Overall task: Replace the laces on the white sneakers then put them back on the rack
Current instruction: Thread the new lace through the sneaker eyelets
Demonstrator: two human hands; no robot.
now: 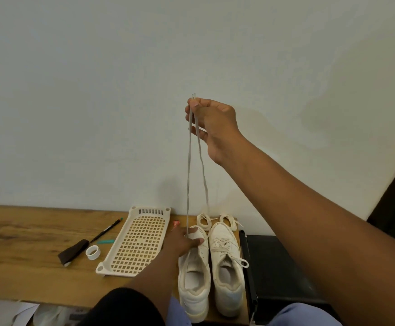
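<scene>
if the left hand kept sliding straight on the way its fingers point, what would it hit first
The left hand rests on the toe of the left sneaker, fingers pointing right. Going straight on, it would probably meet the toe of the right sneaker first, though depth is hard to judge.

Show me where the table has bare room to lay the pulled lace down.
Bare wood lies on the table's left part, left of the pen and tape roll. It is crowded from the tray to the sneakers.

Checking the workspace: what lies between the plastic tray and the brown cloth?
In the head view, a white tape roll and a teal pen lie between the tray and cloth.
</scene>
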